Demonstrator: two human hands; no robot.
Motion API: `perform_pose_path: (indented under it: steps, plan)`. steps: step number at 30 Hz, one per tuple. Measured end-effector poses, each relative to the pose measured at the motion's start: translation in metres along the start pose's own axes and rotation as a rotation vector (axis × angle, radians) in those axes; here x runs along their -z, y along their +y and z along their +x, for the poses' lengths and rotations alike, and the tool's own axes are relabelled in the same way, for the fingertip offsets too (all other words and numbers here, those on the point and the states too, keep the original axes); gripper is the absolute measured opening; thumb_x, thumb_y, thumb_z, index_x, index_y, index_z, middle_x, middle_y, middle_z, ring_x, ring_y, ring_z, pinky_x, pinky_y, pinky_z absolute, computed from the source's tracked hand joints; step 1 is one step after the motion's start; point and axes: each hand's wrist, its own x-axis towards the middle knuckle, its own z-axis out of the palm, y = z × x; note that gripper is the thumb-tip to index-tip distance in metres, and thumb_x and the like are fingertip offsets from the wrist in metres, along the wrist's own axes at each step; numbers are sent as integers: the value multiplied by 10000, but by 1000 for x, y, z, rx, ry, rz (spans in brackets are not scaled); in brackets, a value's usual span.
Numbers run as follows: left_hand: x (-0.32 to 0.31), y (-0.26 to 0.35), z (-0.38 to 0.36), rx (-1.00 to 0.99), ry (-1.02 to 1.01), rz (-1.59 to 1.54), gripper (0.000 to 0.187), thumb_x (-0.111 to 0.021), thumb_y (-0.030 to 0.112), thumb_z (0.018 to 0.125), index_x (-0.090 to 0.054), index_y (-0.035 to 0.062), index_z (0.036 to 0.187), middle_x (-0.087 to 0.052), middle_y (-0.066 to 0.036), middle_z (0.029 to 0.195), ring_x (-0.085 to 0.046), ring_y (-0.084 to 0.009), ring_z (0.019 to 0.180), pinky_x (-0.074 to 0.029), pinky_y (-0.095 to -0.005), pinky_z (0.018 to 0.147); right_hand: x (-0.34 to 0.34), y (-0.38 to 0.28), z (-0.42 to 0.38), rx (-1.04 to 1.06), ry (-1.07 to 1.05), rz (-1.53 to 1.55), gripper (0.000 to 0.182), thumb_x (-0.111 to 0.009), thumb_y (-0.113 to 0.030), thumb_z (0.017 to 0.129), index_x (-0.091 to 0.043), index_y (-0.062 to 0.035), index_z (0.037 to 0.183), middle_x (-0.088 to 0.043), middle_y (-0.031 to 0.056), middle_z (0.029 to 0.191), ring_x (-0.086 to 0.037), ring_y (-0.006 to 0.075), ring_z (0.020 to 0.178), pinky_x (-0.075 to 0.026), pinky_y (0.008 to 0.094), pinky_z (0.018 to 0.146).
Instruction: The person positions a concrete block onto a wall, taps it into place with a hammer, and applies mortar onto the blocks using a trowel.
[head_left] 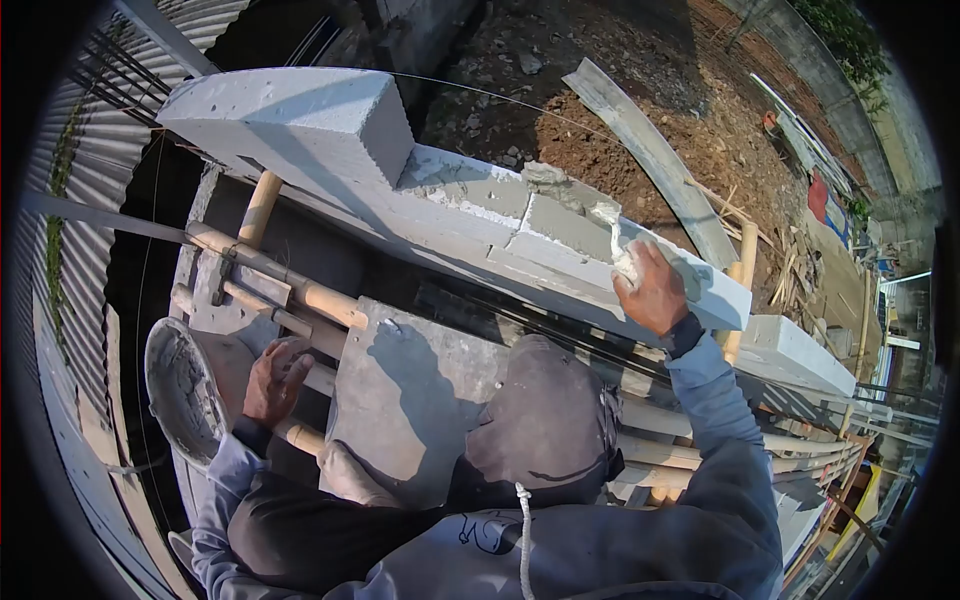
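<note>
My right hand (655, 287) is closed round the whitish handle of a trowel (615, 235) above the white block wall (560, 265). Grey mortar (560, 190) lies on top of the wall, beside the trowel's blade. At the left, my left hand (275, 380) is held with fingers bent and apart beside a bucket (180, 385) of grey mortar, with nothing visible in it. A taller white block (290, 115) stands at the wall's left end.
Bamboo poles (285, 275) and a grey board (410, 390) lie below me. A string crosses above the wall. Beyond it are soil (590, 140) and a long grey plank (655, 165). Corrugated sheets (110, 150) are at the left.
</note>
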Motion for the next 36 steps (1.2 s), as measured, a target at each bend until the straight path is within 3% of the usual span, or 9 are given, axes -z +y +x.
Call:
perform_pose_path:
  steps: [7, 11, 15, 16, 20, 23, 29, 32, 36]
  plan:
    - [13, 2, -15, 38, 30, -67, 308, -590, 239, 893, -610, -23, 1053, -614, -201, 1035, -607, -350, 945, -479, -378, 813, -75, -90, 66, -113, -8, -46, 390, -650, -162, 779, -503, -5, 1104, -508, 227, 1031, -561, 437, 962, -505, 486, 751]
    - [13, -11, -25, 142, 26, -148, 320, -586, 251, 899, -612, -20, 1066, -615, -197, 1033, -610, -346, 933, -482, -375, 806, -110, -101, 87, -19, -124, -292, 199, -511, -145, 869, -517, -27, 1029, -567, 195, 931, -633, 366, 822, -535, 438, 640]
    - [6, -21, -29, 154, -26, -205, 335, -587, 263, 900, -611, -20, 1076, -614, -193, 1022, -611, -343, 921, -482, -376, 808, -132, -119, 99, 29, -238, -402, 243, -414, -187, 941, -600, -42, 1001, -619, 167, 788, -653, 330, 722, -543, 402, 636]
    - [5, -20, -26, 138, -38, -198, 339, -587, 267, 899, -610, -20, 1079, -614, -191, 1018, -611, -343, 919, -482, -378, 808, -124, -130, 110, -25, -306, -341, 304, -373, -189, 964, -618, -18, 1020, -649, 206, 875, -665, 341, 817, -543, 399, 704]
    - [0, -9, -20, 143, -64, -276, 338, -594, 270, 895, -611, -19, 1068, -612, -190, 1005, -610, -346, 908, -480, -382, 803, -122, -125, 154, -154, -494, -357, 314, -450, -135, 887, -580, 69, 1088, -655, 232, 1029, -651, 339, 970, -535, 410, 770]
    - [1, -11, -16, 63, -42, -235, 329, -599, 267, 892, -614, -18, 1057, -611, -191, 996, -613, -347, 896, -486, -376, 776, -80, -121, 162, 66, -771, -525, 306, -589, -152, 701, -691, 4, 943, -679, 188, 982, -660, 307, 963, -537, 414, 780]
    - [2, -22, -18, 137, -73, -201, 368, -600, 293, 889, -608, -20, 1083, -611, -172, 1033, -606, -289, 932, -467, -354, 826, -34, -65, 122, -260, -271, -66, 367, -624, -288, 772, -641, 26, 961, -681, 176, 913, -676, 293, 855, -529, 367, 758]
    - [-4, -26, -15, 127, -100, -216, 366, -598, 293, 890, -611, -19, 1081, -613, -172, 1030, -606, -295, 926, -465, -357, 824, -32, -23, 97, -564, -378, 662, 517, -692, -433, 748, -632, 39, 950, -628, 103, 761, -603, 182, 633, -509, 338, 646]
    - [-1, -18, -7, 151, -142, -220, 362, -594, 285, 894, -609, -19, 1089, -611, -173, 1032, -607, -295, 936, -463, -356, 826, -46, -11, 98, -726, -468, 620, 590, -710, -475, 727, -647, 87, 895, -641, 146, 748, -633, 197, 639, -501, 346, 570]
